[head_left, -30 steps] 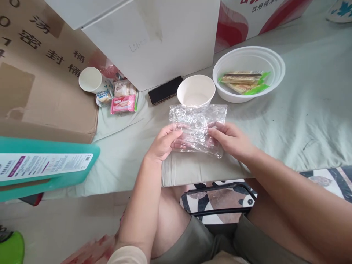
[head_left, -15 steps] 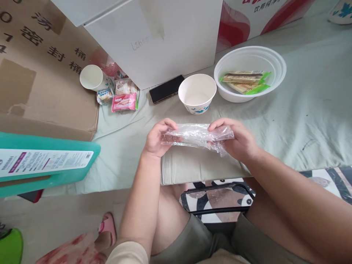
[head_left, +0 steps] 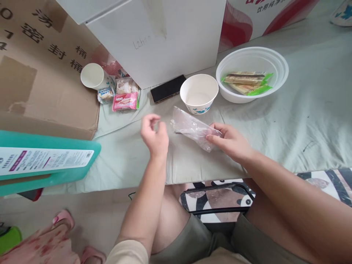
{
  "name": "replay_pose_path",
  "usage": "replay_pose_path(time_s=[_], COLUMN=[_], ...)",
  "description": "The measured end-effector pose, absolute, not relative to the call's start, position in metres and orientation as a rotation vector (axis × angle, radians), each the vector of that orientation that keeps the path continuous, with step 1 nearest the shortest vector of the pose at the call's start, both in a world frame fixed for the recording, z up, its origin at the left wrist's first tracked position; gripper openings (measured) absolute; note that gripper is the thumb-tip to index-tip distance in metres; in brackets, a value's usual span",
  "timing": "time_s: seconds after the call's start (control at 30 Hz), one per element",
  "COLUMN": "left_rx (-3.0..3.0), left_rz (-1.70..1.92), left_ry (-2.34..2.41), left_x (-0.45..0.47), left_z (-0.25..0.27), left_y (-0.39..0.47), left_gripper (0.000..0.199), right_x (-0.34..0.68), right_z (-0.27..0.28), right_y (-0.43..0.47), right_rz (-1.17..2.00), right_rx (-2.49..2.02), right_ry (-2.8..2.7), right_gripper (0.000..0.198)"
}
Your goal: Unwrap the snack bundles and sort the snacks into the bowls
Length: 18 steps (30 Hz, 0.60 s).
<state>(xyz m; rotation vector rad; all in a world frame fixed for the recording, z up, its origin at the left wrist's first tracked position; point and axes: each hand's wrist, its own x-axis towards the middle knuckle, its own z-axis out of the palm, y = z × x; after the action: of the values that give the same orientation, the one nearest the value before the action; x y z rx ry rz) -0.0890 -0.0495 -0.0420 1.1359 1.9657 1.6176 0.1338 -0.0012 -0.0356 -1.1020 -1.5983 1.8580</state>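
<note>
A crinkled clear plastic bag [head_left: 194,130] hangs over the near part of the cloth-covered table, its right end pinched between the thumb and fingers of my right hand [head_left: 229,141]. The bag's left end is free and tilts up toward the white paper bowl [head_left: 198,91] with blue leaf prints. My left hand [head_left: 154,135] is raised left of the bag, apart from it. Its fingers are loosely curled, with a gap between thumb and forefinger and nothing seen in them. Right of the paper bowl, a white plastic basin [head_left: 277,82] holds wrapped wafer bars [head_left: 247,79].
Behind the bowl lie a black phone [head_left: 168,89] and a white box [head_left: 154,47]. A paper cup [head_left: 92,76] and packaged snacks [head_left: 125,101] sit at left, beside a cardboard carton [head_left: 49,91] and a teal container [head_left: 93,161]. Another person's pink slipper [head_left: 64,217] shows on the floor.
My left hand has let go of the plastic bag and drawn back slightly. The bag's left end now swings free while my right hand keeps hold. The other person's feet have shifted left.
</note>
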Motion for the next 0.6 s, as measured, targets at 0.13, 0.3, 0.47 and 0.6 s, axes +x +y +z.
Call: replay_pose_path(time_s=[0.13, 0.3, 0.47, 0.6], left_rx=[1.347, 1.552, 1.336, 1.240], left_rz=[1.690, 1.315, 1.174, 1.277], left_ry=[2.049, 1.534, 1.334, 1.425], left_x=[-0.076, -0.044, -0.039, -0.046], left_z=[-0.036, -0.029, -0.031, -0.039], left_y=[-0.061, -0.065, -0.059, -0.053], left_gripper=[0.014, 0.032, 0.041, 0.034], right_x=[0.130, 0.128, 0.129, 0.128], right_z=[-0.032, -0.040, -0.048, -0.048], right_y=[-0.007, -0.012, -0.014, -0.011], right_rz=[1.753, 1.885, 1.963, 1.600], right_rx=[-1.034, -0.774, -0.694, -0.869], right_ry=[-1.562, -1.432, -1.330, -1.432], right_gripper=[0.020, 0.024, 0.026, 0.020])
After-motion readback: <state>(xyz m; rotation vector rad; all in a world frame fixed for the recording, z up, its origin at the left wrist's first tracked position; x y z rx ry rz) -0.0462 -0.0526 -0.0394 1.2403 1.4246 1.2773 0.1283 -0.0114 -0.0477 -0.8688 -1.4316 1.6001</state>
